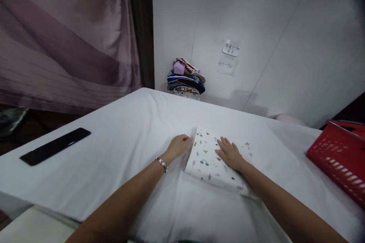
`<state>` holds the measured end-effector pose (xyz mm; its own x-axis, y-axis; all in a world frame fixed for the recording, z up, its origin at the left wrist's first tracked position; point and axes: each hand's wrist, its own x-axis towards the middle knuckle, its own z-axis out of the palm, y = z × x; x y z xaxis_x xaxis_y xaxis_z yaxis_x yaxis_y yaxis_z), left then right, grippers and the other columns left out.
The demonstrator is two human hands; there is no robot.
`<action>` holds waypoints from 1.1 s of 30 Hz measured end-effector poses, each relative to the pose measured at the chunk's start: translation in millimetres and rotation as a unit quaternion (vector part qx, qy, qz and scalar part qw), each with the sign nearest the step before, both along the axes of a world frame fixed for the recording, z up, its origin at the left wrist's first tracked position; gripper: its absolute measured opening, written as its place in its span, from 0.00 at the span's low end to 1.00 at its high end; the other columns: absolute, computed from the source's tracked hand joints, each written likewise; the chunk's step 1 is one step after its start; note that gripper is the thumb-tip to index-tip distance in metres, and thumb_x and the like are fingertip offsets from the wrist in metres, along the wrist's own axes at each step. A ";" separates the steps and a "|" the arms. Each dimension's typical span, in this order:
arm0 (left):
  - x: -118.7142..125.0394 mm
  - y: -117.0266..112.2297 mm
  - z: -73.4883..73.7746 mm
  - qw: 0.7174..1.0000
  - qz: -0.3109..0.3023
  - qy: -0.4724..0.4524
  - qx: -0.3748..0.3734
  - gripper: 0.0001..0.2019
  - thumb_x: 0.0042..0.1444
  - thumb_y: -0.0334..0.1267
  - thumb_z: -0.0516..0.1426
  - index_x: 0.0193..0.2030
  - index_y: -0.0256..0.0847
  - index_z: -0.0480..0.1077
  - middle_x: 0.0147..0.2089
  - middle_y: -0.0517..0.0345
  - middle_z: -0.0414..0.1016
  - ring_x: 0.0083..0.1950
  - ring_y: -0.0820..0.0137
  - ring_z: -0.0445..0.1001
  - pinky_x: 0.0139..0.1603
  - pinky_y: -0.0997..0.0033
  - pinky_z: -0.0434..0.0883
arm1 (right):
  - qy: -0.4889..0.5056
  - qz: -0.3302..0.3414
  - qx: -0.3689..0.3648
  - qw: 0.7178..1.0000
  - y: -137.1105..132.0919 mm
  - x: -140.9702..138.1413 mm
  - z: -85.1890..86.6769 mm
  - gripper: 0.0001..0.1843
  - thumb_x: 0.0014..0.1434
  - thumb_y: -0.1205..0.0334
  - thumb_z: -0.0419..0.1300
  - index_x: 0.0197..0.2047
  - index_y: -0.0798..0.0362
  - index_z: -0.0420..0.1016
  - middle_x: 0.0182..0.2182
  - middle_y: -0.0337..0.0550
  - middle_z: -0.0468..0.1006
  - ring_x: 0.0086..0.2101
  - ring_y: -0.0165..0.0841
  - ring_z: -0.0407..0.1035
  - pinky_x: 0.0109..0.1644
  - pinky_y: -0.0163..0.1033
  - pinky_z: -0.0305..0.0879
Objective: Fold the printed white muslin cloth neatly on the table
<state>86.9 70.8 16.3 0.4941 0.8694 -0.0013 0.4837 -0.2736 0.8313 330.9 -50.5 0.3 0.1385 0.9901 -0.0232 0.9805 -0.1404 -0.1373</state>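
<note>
A folded white cloth (207, 159) printed with small rainbows, cactuses and plants lies on the white-covered table in front of me. My left hand (178, 145), with a silver bracelet at the wrist, is at the cloth's left edge, its fingers closed together on that edge. Spread out flat, my right hand (230, 155) presses on the upper right part of the cloth, palm down. The cloth's right end is partly hidden under my right forearm.
A black flat strip (55, 146) lies on the table (114, 133) at left. Folded clothes (186, 78) are stacked at the back by the wall, near paper notes (226, 64). A red plastic basket (339, 155) stands at right, and a pinkish curtain (65, 38) hangs at left.
</note>
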 end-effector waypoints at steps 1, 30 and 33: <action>-1.7 -8.1 -1.5 1.000 -0.009 0.009 0.008 0.17 0.53 0.51 0.50 0.33 0.41 0.72 0.34 0.57 0.76 0.35 0.67 0.73 0.34 0.72 0.65 | 0.008 -0.007 -0.004 1.000 0.9 -3.9 3.8 0.34 0.62 0.41 0.36 0.66 0.48 0.46 0.65 0.47 0.43 0.63 0.42 0.36 0.62 0.57 0.39; -1.5 -34.1 -11.4 0.996 -0.022 0.069 0.048 0.14 0.52 0.51 0.53 0.27 0.42 0.63 0.30 0.61 0.71 0.31 0.70 0.67 0.29 0.72 0.57 | 0.039 0.293 0.076 0.952 108.7 -48.6 34.7 0.17 0.54 0.70 0.49 0.42 0.49 0.75 0.50 0.43 0.72 0.57 0.36 0.58 0.62 0.52 0.51; -2.0 -33.1 -10.7 0.995 -0.032 0.074 0.054 0.14 0.52 0.51 0.51 0.26 0.42 0.64 0.29 0.60 0.71 0.30 0.70 0.67 0.28 0.72 0.56 | 0.023 0.310 0.063 0.949 111.5 -46.1 38.1 0.15 0.54 0.71 0.50 0.40 0.49 0.73 0.50 0.42 0.72 0.58 0.35 0.56 0.63 0.52 0.50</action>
<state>84.9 37.8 5.6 0.5503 0.8348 0.0146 0.5767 -0.3927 0.7164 284.8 61.0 38.4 -0.4687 0.8766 0.1089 0.8624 0.4808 -0.1585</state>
